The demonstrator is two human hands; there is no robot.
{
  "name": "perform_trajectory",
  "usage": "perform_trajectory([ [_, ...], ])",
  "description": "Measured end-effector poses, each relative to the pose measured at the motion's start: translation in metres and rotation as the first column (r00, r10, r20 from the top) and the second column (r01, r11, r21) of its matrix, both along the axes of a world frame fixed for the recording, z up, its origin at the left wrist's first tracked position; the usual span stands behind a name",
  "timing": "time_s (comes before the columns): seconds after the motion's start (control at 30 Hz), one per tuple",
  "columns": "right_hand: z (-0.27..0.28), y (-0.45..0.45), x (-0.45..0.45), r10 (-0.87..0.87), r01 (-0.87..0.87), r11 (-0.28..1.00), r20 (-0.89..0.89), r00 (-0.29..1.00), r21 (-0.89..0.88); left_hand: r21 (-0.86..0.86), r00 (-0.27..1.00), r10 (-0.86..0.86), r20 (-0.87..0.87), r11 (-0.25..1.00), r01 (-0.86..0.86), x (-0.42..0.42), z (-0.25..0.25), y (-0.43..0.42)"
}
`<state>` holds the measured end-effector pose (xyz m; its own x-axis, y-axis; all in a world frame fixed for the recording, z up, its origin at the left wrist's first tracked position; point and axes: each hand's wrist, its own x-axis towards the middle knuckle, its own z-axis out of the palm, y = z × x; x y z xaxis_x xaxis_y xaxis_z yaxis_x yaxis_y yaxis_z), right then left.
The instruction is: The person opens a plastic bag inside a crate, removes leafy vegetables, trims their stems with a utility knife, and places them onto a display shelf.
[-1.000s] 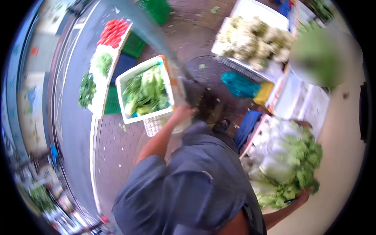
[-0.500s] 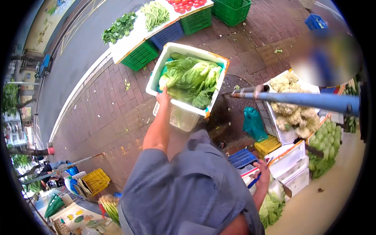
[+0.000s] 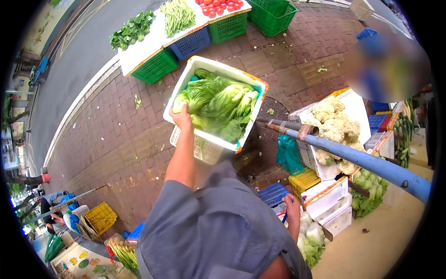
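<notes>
A white foam box [image 3: 211,63] full of leafy greens [image 3: 225,102] stands in front of me, on a pale plastic crate [image 3: 206,151]. My left hand [image 3: 183,117] reaches over the box's near left rim, its fingers closed around the pale stalk end of a bunch of greens. Part of its grip is hidden by the leaves. Lower right, my right hand [image 3: 291,209] is held near my side, closed on a thin blue pen [image 3: 285,217]. White foam boxes [image 3: 327,197] and napa cabbages [image 3: 312,235] are close to it.
A blue pole [image 3: 353,156] juts in from the right, below cauliflowers [image 3: 335,123]. A teal bag [image 3: 289,156] hangs near yellow [image 3: 304,181] and blue crates [image 3: 273,194]. Beans [image 3: 178,17] and tomatoes [image 3: 218,6] sit on crates at the top. A blurred person [image 3: 388,67] is at upper right.
The view has shifted a little, so the scene sits further left. My left hand stays at the greens, and my right hand appears higher and further left, still with the pen.
</notes>
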<state>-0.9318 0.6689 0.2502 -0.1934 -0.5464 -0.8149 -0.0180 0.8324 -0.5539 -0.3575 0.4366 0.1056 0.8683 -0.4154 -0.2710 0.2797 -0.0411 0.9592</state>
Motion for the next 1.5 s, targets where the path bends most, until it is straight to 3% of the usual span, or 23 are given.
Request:
perform_trajectory([
  [0.03, -0.004, 0.000, -0.001, 0.027, -0.027, 1.000, 0.000, 1.000, -0.010, 0.088, 0.982, -0.035, 0.186, 0.996, 0.019, 0.007, 0.019, 0.007],
  [0.07, -0.007, -0.001, -0.001, 0.034, -0.034, 0.999, 0.017, 0.999, 0.000, 0.101, 0.967, 0.002, 0.256, 0.994, -0.029, -0.008, 0.080, 0.011],
  [0.1, -0.010, -0.004, 0.000, 0.040, -0.040, 0.999, 0.037, 0.999, 0.009, 0.018, 0.964, -0.024, 0.263, 1.000, 0.020, 0.006, 0.086, 0.021],
  [0.17, -0.011, -0.010, 0.007, 0.084, -0.086, 0.996, 0.076, 0.994, 0.025, -0.150, 0.962, -0.147, 0.230, 0.971, 0.184, 0.006, 0.163, 0.038],
  [0.23, -0.007, -0.019, 0.017, 0.164, -0.170, 0.985, 0.114, 0.980, 0.038, -0.308, 0.956, -0.164, 0.243, 0.921, 0.237, 0.000, 0.224, 0.049],
  [0.33, 0.012, -0.046, 0.038, 0.153, -0.165, 0.985, 0.204, 0.967, 0.043, -0.584, 0.957, -0.289, 0.031, 0.771, 0.252, -0.028, 0.263, 0.048],
  [0.37, 0.020, -0.055, 0.047, 0.142, -0.154, 0.987, 0.220, 0.965, 0.040, -0.562, 0.934, -0.349, 0.079, 0.758, 0.331, -0.028, 0.245, 0.041],
  [0.43, 0.023, -0.071, 0.056, 0.266, -0.248, 0.959, 0.137, 0.954, -0.137, -0.425, 0.855, -0.516, 0.056, 0.762, 0.488, -0.054, 0.227, 0.032],
  [0.5, 0.042, -0.085, 0.070, 0.387, -0.366, 0.875, 0.005, 0.922, -0.317, -0.119, 0.741, -0.667, 0.081, 0.731, 0.672, -0.106, 0.241, 0.029],
  [0.57, 0.071, -0.102, 0.087, 0.431, -0.447, 0.765, -0.148, 0.890, -0.463, 0.123, 0.534, -0.818, 0.215, 0.565, 0.816, -0.148, 0.227, 0.031],
  [0.63, 0.112, -0.120, 0.106, 0.443, -0.596, 0.487, -0.407, 0.799, -0.638, 0.358, 0.310, -0.934, 0.178, 0.354, 0.864, -0.189, 0.231, 0.039],
  [0.7, 0.141, -0.129, 0.115, 0.434, -0.712, 0.393, -0.566, 0.701, -0.582, 0.458, 0.108, -0.942, 0.318, 0.253, 0.852, -0.222, 0.235, 0.048],
  [0.8, 0.148, -0.133, 0.113, 0.471, -0.782, 0.387, -0.624, 0.624, -0.489, 0.490, -0.099, -0.929, 0.356, 0.095, 0.867, -0.255, 0.240, 0.060],
  [0.9, 0.146, -0.128, 0.103, 0.553, -0.835, 0.399, -0.627, 0.549, -0.380, 0.447, -0.206, -0.897, 0.392, -0.010, 0.894, -0.271, 0.247, 0.067],
  [1.03, 0.134, -0.110, 0.091, 0.492, -0.827, 0.376, -0.667, 0.560, -0.417, 0.490, -0.334, -0.872, 0.357, -0.130, 0.862, -0.278, 0.245, 0.071],
  [1.23, 0.133, -0.099, 0.082, 0.542, -0.783, 0.466, -0.567, 0.620, -0.412, 0.533, -0.398, -0.837, 0.377, -0.156, 0.832, -0.288, 0.249, 0.074],
  [1.5, 0.129, -0.092, 0.068, 0.560, -0.803, 0.447, -0.577, 0.594, -0.393, 0.588, -0.469, -0.844, 0.260, -0.247, 0.770, -0.292, 0.253, 0.078],
])
